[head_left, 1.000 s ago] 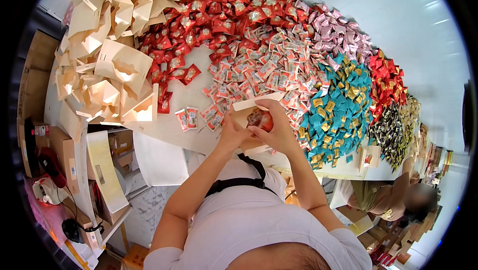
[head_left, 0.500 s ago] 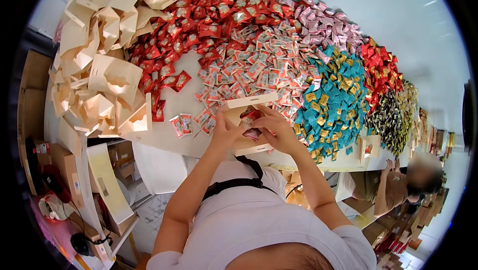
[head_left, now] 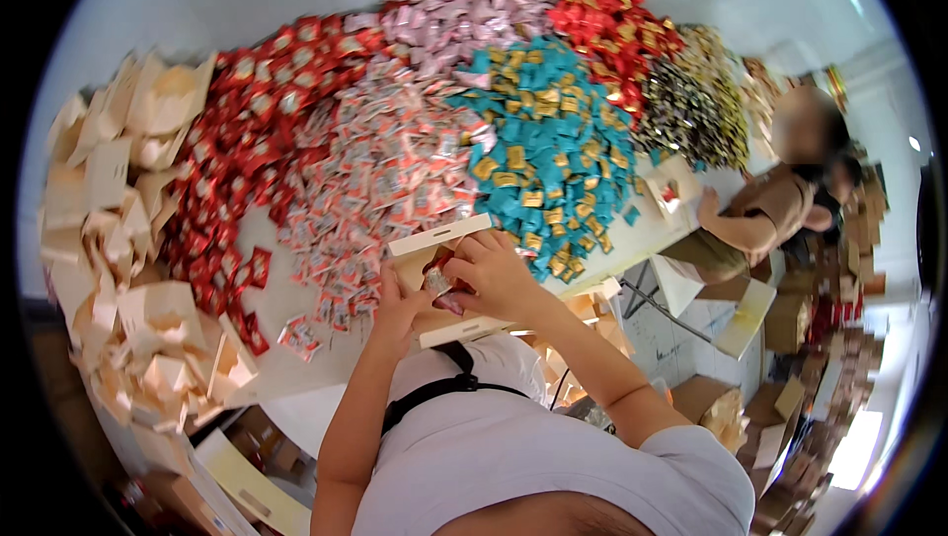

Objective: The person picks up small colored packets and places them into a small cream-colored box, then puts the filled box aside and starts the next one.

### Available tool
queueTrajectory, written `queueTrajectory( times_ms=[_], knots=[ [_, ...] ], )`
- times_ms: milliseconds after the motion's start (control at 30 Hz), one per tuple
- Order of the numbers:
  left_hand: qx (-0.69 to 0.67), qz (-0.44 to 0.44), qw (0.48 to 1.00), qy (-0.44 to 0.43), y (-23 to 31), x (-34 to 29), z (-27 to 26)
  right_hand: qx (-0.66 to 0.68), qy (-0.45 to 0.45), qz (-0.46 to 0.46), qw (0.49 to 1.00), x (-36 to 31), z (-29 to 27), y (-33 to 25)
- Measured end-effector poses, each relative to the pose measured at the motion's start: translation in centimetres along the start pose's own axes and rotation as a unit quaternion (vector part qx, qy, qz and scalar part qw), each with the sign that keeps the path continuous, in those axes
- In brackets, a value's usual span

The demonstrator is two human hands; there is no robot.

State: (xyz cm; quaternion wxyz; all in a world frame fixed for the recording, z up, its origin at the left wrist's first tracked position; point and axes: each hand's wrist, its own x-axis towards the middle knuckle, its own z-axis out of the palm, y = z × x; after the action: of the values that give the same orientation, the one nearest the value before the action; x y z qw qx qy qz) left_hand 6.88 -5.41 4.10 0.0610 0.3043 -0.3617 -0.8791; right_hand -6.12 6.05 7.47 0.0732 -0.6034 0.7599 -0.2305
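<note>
A cream card box (head_left: 434,238) with upright slotted end flaps is held tilted in front of my body. My left hand (head_left: 395,309) grips its left side, thumb along the inner edge. Inside lie small red and silvery wrapped packets (head_left: 435,281). My right hand (head_left: 486,274) reaches in from the right, its fingers bent and closed on one of the packets; the fingertips are partly hidden. Right behind the box spreads a heap of white-and-orange packets (head_left: 375,170). Teal-and-gold wrapped pieces (head_left: 553,131) are heaped beyond my right hand.
Red packets (head_left: 227,161) and a stack of folded cream boxes (head_left: 109,220) cover the left. Pink (head_left: 464,22), red-and-gold (head_left: 612,37) and black-and-gold (head_left: 691,111) heaps stand farther back. At right, a co-worker (head_left: 765,210) works beside another cream box (head_left: 671,190).
The view has swung to the right, bringing the co-worker and stacked cartons further in. The box stays in my left hand, while my right hand's fingers have moved over the packets inside.
</note>
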Motion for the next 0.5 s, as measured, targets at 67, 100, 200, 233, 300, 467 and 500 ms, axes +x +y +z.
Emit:
queueTrajectory(
  times_ms=[67, 100, 200, 233, 300, 467, 500],
  knots=[
    [0.002, -0.012, 0.999, -0.04, -0.3, 0.4, 1.1, 0.044, 0.05, 0.068, 0.995, -1.6, -0.6, 0.3],
    [0.007, -0.011, 0.998, -0.055, -0.3, 0.7, 1.7, 0.082, 0.089, 0.118, 0.986, -2.7, -0.7, 0.7],
    [0.007, -0.02, 0.997, -0.075, -0.3, 1.3, 3.7, 0.247, 0.186, 0.33, 0.892, -6.7, -0.9, 2.1],
    [0.005, -0.017, 0.996, -0.083, -0.6, 1.6, 4.0, 0.311, 0.209, 0.403, 0.835, -8.1, -1.0, 2.3],
    [-0.002, -0.006, 0.995, -0.096, -2.0, 2.6, 3.9, 0.539, 0.073, 0.475, 0.691, -10.9, -1.7, 2.6],
    [0.027, -0.013, 0.995, -0.09, -5.1, 4.6, 5.9, 0.826, 0.182, 0.338, 0.413, -15.3, -1.8, 0.6],
    [0.056, -0.021, 0.994, -0.096, -5.6, 4.5, 6.1, 0.784, 0.186, 0.391, 0.444, -15.4, -0.8, 1.0]
  ],
)
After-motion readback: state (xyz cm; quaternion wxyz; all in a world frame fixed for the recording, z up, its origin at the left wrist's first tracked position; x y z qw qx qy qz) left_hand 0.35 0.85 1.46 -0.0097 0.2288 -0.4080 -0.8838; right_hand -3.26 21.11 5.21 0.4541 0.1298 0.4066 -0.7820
